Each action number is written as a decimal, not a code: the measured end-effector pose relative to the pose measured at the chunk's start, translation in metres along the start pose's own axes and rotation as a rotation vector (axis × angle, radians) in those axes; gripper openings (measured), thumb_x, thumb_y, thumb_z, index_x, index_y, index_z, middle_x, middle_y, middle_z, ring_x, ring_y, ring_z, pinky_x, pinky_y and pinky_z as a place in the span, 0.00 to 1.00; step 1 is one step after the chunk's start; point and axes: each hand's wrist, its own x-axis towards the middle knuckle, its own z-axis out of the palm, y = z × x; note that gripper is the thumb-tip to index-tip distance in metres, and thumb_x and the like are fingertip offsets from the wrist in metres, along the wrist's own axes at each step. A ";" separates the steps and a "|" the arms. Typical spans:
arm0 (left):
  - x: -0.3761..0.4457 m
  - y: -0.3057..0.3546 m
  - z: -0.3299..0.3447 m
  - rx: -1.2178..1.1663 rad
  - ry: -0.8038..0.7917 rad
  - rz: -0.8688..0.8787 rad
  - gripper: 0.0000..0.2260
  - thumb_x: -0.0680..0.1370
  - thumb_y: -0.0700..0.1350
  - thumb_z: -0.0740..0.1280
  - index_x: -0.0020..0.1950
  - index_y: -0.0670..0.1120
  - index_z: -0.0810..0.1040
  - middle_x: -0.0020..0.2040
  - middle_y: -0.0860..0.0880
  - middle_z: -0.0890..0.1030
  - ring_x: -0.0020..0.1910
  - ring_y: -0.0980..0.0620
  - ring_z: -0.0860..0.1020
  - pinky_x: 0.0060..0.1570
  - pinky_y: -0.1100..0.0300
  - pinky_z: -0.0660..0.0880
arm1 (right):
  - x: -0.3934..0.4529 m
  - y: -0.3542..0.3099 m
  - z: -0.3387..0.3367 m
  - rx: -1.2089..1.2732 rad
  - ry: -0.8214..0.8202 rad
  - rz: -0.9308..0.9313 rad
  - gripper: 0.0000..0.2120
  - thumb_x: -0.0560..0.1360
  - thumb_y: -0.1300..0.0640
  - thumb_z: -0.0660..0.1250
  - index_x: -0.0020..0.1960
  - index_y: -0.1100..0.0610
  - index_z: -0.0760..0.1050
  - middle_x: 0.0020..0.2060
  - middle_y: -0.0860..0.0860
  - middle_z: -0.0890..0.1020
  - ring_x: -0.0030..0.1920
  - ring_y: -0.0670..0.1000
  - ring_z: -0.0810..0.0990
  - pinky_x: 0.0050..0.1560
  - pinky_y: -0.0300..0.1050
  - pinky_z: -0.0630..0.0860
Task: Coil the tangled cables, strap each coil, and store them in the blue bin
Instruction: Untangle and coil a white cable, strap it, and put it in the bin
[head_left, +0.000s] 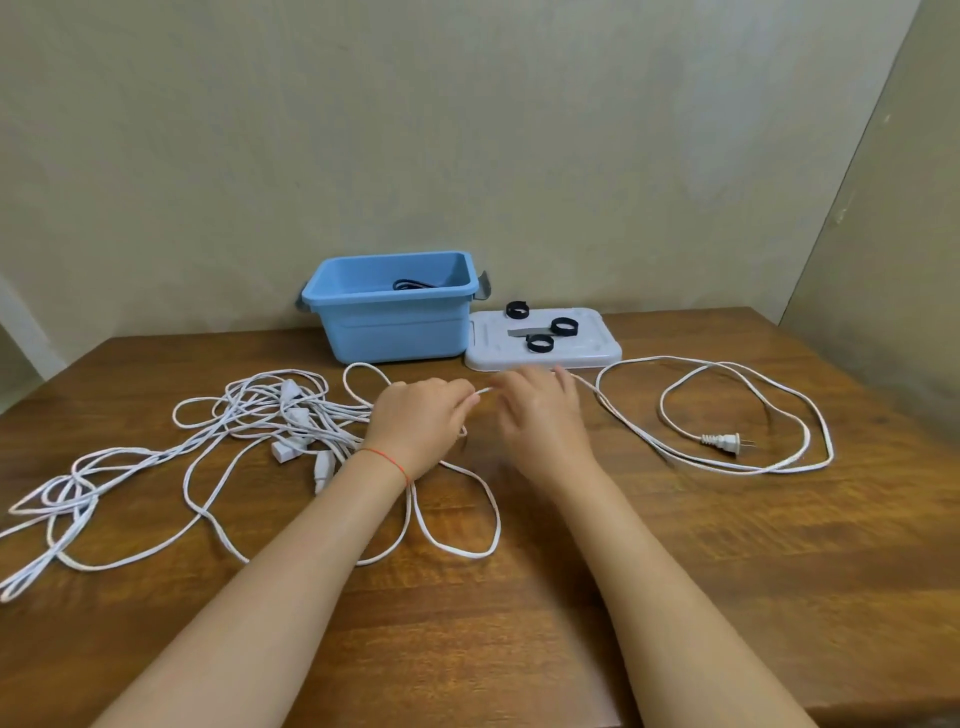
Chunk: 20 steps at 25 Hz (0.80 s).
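From the head view, both hands meet near the middle of the counter (675, 571), just in front of the bin (395, 322). The left hand (415, 423) has its fingers curled and pinches a white cable (623, 421) at the fingertips, probably to fix one point of the cord while the rest is worked free. The right hand (540, 415) is blurred; its fingers look spread and fairly straight over the same cord, and whether it grips anything I cannot tell. To the right, that cable lies in a loose, open loop ending in a plug (724, 442), which suggests this length is already separated and ready for coiling. To the left sits the tangle (270, 415), several white cords with their plugs knotted together, with long loops trailing toward the near left edge. It looks untouched, so most of the work remains. The bin stands open against the wall with something dark, likely a coiled cable, already inside. Its lid (543, 353) lies flat just beside it on the right, serving as a tray for three black straps (540, 343), kept within easy reach for binding each coil.
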 end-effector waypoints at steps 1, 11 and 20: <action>0.001 0.004 0.001 0.027 0.003 0.015 0.15 0.85 0.55 0.54 0.55 0.51 0.79 0.47 0.50 0.82 0.49 0.46 0.80 0.43 0.54 0.69 | 0.001 -0.002 0.003 -0.048 -0.019 -0.054 0.10 0.79 0.58 0.61 0.57 0.54 0.79 0.53 0.50 0.81 0.61 0.53 0.74 0.74 0.55 0.57; 0.004 0.007 0.005 -0.091 0.030 -0.006 0.15 0.84 0.54 0.57 0.49 0.50 0.79 0.39 0.51 0.79 0.42 0.47 0.77 0.43 0.55 0.66 | 0.005 0.021 -0.007 -0.102 0.026 0.075 0.17 0.74 0.64 0.66 0.62 0.56 0.79 0.62 0.56 0.78 0.68 0.58 0.71 0.76 0.59 0.52; 0.001 -0.010 0.004 -0.205 -0.012 -0.101 0.15 0.85 0.50 0.55 0.45 0.48 0.76 0.37 0.52 0.77 0.40 0.48 0.76 0.55 0.49 0.71 | 0.006 0.058 -0.028 -0.185 0.221 0.528 0.09 0.73 0.67 0.60 0.48 0.59 0.77 0.46 0.59 0.83 0.49 0.62 0.78 0.64 0.52 0.63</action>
